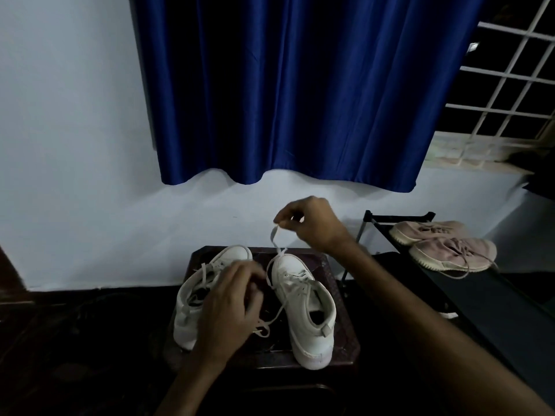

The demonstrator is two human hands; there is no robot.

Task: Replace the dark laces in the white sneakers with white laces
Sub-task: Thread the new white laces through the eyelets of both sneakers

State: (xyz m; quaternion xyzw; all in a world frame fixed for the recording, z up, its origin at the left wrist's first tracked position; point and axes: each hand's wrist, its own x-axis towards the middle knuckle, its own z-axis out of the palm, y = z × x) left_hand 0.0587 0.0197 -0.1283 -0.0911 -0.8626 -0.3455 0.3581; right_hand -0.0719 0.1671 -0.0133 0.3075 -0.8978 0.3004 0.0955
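Note:
Two white high-top sneakers stand side by side on a dark stool (339,334), toes pointing away from me. My right hand (312,222) is raised above the toe of the right sneaker (303,298) and pinches one end of a white lace (274,235), which runs down into that shoe's eyelets. The lace's other end trails in a loop (264,328) between the shoes. My left hand (231,301) lies over the gap between the shoes and covers part of the left sneaker (192,292). Its fingers are curled near the lacing, and what they hold is hidden.
A black shoe rack (468,298) stands to the right with a pair of pink sneakers (444,244) on top. A blue curtain (300,94) hangs on the pale wall behind. A barred window (510,85) is at the upper right. The floor around the stool is dark.

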